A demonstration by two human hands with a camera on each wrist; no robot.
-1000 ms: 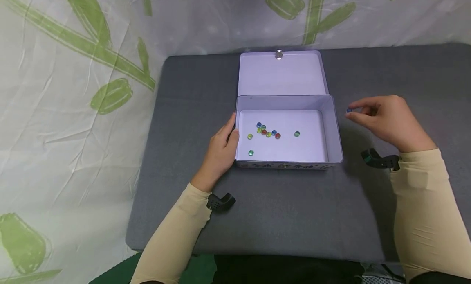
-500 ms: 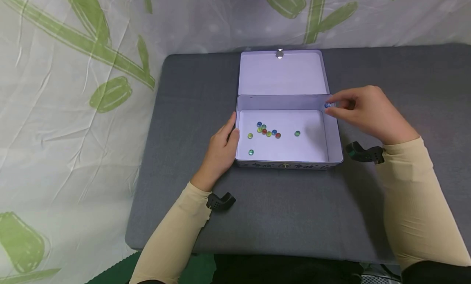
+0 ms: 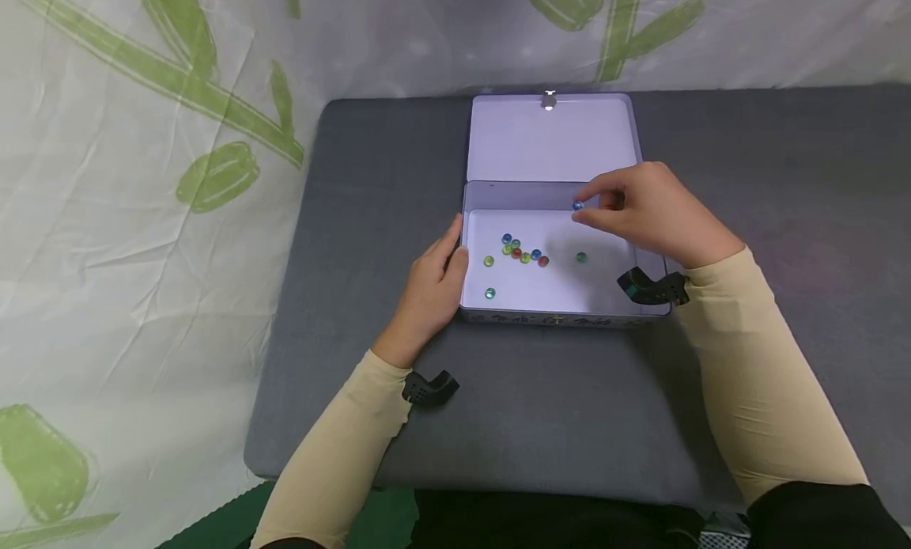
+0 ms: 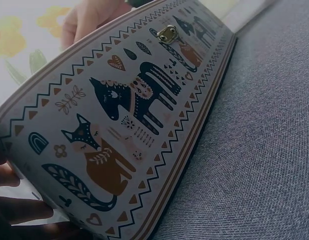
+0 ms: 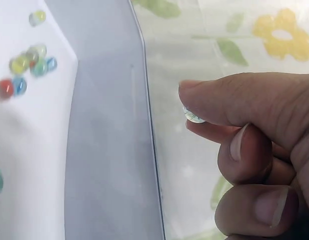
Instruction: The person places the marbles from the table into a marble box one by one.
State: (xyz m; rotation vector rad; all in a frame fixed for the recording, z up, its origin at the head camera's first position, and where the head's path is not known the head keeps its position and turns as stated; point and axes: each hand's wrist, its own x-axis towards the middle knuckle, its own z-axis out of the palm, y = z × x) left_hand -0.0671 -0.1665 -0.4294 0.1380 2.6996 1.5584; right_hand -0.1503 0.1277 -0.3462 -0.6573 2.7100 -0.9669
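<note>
A tin box (image 3: 569, 296) with a pale lilac inside lies open, its hinged lid (image 3: 551, 138) folded back. My left hand (image 3: 429, 284) rests against the box's left wall, its fingers (image 4: 22, 209) extended along the outer side in the left wrist view. Between thumb and forefinger my right hand (image 3: 655, 213) pinches a clear marble with blue in it (image 3: 577, 206), held above the back right part of the box. Several glass marbles lie on the box floor: a cluster including a red marble (image 3: 544, 261), and apart from it a green marble (image 3: 581, 257) and a teal marble (image 3: 490, 293).
The box stands on a grey cloth-covered table (image 3: 541, 407). A white curtain with green leaves (image 3: 213, 177) hangs behind and to the left. A metal clasp (image 3: 549, 100) sits on the lid's far edge. The box front (image 4: 119, 130) bears animal drawings.
My right hand has carried the pinched marble leftward from beside the box to above its inside. The left hand stays at the left wall, and the marbles in the box keep their places.
</note>
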